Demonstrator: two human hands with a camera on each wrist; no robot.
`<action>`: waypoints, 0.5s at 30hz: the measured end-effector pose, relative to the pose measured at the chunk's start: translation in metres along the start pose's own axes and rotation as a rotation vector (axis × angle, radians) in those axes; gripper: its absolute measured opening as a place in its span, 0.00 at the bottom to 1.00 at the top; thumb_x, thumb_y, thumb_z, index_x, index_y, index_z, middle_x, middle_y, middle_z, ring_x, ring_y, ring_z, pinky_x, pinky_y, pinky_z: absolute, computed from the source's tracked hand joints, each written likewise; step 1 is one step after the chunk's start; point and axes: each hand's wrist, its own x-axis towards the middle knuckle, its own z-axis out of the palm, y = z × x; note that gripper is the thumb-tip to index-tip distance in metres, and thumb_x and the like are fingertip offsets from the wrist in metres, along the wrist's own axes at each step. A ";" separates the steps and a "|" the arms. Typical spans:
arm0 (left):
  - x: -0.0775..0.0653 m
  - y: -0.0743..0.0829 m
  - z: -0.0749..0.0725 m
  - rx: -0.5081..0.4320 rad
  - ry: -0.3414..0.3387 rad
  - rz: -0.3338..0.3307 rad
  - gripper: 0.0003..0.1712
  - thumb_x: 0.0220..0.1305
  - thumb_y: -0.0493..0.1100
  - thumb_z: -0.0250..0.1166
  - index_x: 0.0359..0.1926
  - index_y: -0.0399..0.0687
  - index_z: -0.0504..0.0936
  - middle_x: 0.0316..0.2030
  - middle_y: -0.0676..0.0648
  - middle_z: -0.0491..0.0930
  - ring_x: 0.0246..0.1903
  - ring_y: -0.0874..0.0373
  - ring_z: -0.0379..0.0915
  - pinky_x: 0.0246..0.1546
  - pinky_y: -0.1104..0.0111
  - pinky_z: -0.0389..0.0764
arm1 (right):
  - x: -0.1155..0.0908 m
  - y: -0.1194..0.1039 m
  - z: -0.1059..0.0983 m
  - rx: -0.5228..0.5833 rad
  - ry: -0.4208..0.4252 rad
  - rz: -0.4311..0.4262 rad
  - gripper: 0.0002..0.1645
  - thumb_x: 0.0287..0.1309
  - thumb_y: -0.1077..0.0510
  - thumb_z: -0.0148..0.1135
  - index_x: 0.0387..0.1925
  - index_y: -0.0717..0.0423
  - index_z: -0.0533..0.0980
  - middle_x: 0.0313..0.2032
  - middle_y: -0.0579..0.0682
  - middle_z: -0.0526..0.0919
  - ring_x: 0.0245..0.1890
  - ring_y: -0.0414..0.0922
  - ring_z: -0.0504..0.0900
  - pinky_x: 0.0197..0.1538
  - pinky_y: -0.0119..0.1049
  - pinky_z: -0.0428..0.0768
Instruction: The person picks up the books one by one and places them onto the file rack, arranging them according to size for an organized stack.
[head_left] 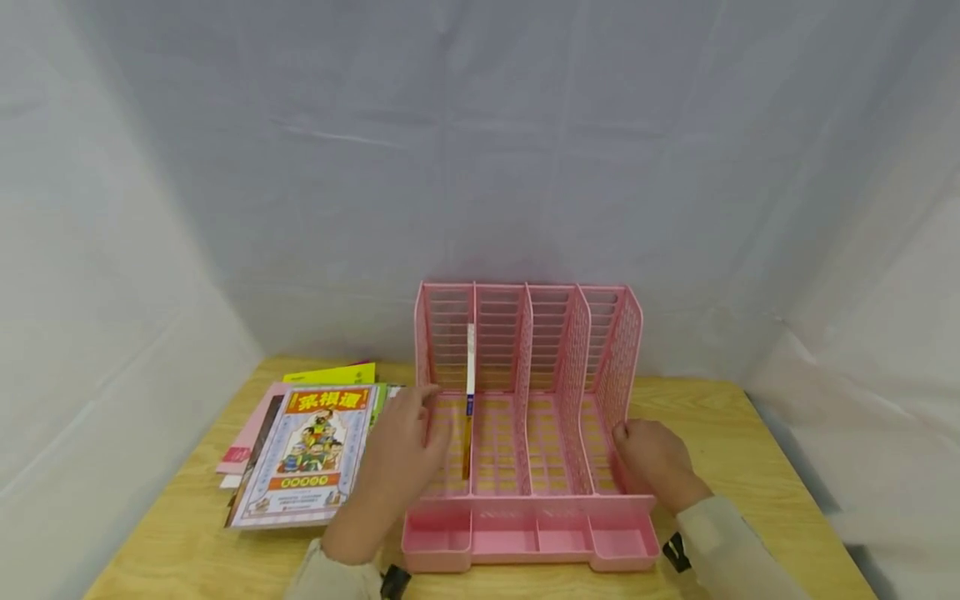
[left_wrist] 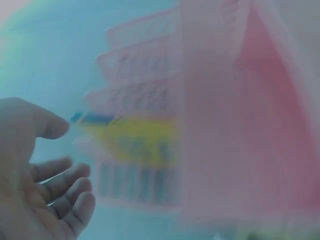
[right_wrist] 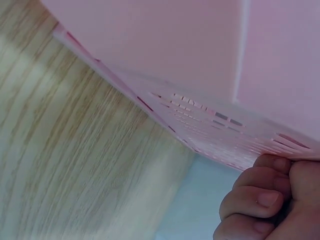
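Note:
A pink plastic file rack [head_left: 558,505] with upright dividers and small front trays stands on the wooden table. One thin book [head_left: 470,362] is upright in its leftmost slot, against the divider; its yellow cover shows blurred in the left wrist view. My left hand [head_left: 401,450] hovers by the rack's left side, thumb and fingers spread apart and holding nothing. At the opposite side, my right hand [head_left: 654,457] grips the edge of the right side panel [right_wrist: 215,120], its fingers curled in the right wrist view.
Left of the rack lies a loose stack of books, topped by a comic-style book [head_left: 318,462] with a red title. Yellow and pink covers stick out from beneath it. Pale sheeting [head_left: 487,167] hangs behind the table [head_left: 697,408] and along both sides.

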 end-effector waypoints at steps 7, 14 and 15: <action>-0.001 -0.042 -0.068 0.209 -0.097 -0.148 0.27 0.73 0.49 0.61 0.65 0.38 0.75 0.51 0.38 0.83 0.50 0.40 0.78 0.48 0.45 0.80 | -0.001 0.000 0.000 0.011 -0.006 -0.009 0.28 0.79 0.49 0.42 0.20 0.51 0.72 0.27 0.53 0.83 0.27 0.50 0.82 0.35 0.53 0.79; -0.007 -0.109 -0.113 0.243 -0.336 -0.362 0.38 0.74 0.55 0.60 0.71 0.31 0.64 0.57 0.28 0.77 0.54 0.33 0.76 0.46 0.43 0.78 | -0.004 -0.001 -0.001 0.012 0.007 -0.016 0.29 0.79 0.49 0.42 0.20 0.51 0.72 0.28 0.54 0.84 0.30 0.52 0.84 0.38 0.56 0.81; -0.008 -0.118 -0.117 0.261 -0.357 -0.397 0.41 0.73 0.56 0.60 0.72 0.28 0.63 0.58 0.25 0.75 0.55 0.30 0.74 0.48 0.41 0.78 | -0.004 -0.001 -0.001 0.010 0.007 -0.018 0.28 0.79 0.49 0.42 0.20 0.51 0.73 0.28 0.54 0.84 0.31 0.53 0.85 0.39 0.56 0.81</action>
